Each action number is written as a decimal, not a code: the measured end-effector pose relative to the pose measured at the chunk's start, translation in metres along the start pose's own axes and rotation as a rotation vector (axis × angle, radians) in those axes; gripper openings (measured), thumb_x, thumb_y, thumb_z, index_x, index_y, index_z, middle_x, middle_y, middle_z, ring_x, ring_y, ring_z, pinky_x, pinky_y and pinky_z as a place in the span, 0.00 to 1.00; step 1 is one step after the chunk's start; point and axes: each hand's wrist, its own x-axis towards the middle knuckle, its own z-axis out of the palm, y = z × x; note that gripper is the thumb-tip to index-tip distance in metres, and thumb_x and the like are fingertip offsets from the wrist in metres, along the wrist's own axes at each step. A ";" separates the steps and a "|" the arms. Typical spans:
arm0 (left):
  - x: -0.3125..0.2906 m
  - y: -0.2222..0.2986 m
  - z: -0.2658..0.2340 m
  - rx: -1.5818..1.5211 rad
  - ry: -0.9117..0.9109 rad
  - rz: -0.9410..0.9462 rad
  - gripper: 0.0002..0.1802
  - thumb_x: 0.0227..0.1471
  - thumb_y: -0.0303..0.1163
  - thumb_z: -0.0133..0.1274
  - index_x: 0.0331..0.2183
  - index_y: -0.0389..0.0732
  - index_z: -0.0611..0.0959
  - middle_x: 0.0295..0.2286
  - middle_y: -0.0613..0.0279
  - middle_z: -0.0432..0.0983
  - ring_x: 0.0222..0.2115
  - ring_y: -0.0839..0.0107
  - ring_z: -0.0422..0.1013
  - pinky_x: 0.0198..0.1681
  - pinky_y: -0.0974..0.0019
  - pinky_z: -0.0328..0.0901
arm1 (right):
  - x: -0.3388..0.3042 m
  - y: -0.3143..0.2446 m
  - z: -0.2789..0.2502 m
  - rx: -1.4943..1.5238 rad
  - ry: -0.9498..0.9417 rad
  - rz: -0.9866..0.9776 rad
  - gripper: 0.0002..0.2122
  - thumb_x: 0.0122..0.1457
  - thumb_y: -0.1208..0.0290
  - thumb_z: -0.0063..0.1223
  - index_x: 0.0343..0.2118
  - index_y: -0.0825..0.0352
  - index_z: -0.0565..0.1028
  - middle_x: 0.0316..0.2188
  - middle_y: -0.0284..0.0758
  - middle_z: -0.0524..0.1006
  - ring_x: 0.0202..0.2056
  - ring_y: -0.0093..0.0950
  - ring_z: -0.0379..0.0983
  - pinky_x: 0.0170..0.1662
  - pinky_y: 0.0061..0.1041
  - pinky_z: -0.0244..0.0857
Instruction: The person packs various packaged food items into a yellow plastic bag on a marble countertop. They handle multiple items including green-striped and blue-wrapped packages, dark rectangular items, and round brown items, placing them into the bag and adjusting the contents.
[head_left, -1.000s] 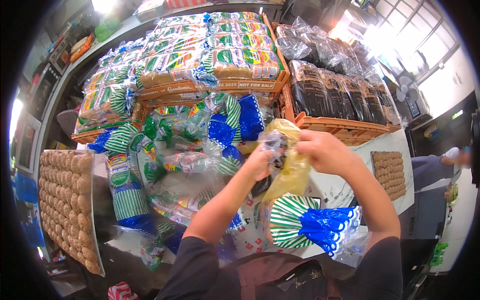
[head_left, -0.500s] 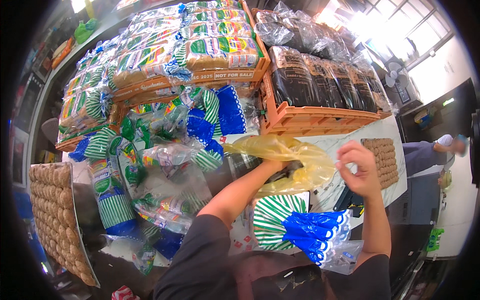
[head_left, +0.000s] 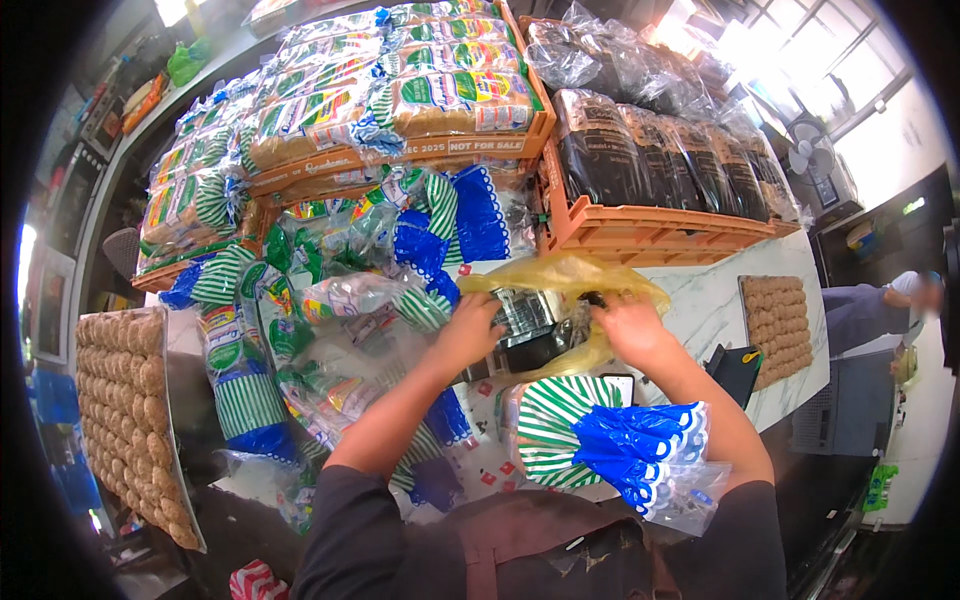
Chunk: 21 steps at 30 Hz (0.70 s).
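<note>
A thin yellow plastic bag point(head_left: 560, 268) lies spread on the table in front of me, around a black-wrapped loaf pack point(head_left: 530, 342). My left hand point(head_left: 474, 328) is closed at the bag's left edge, its fingertips against the pack's left end. On the other side, my right hand point(head_left: 630, 326) grips the bag's crumpled right part, fingers curled over it. Nearer to me, below the bag, is a loaf in a green-and-white striped wrapper point(head_left: 562, 432). Its gathered blue end point(head_left: 635, 445) reaches under my right forearm.
Orange crates point(head_left: 640, 228) of black-wrapped loaves and of bread in clear wrappers point(head_left: 465, 100) stand at the back. Several loose bread packs point(head_left: 235, 375) crowd the left. Egg trays stand at the far left point(head_left: 125, 420) and right point(head_left: 776, 325). A black box-like object point(head_left: 733, 372) lies right.
My left hand has come out of the yellow bag to its left edge. My right hand has moved down and left from the air onto the bag. The black pack now shows more.
</note>
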 end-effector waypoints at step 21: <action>0.003 -0.026 -0.005 0.103 -0.197 -0.405 0.44 0.26 0.37 0.74 0.48 0.35 0.75 0.44 0.44 0.75 0.46 0.48 0.71 0.51 0.56 0.66 | 0.025 0.008 0.096 0.788 -0.377 0.103 0.35 0.51 0.63 0.60 0.62 0.63 0.59 0.56 0.46 0.68 0.56 0.41 0.65 0.58 0.31 0.59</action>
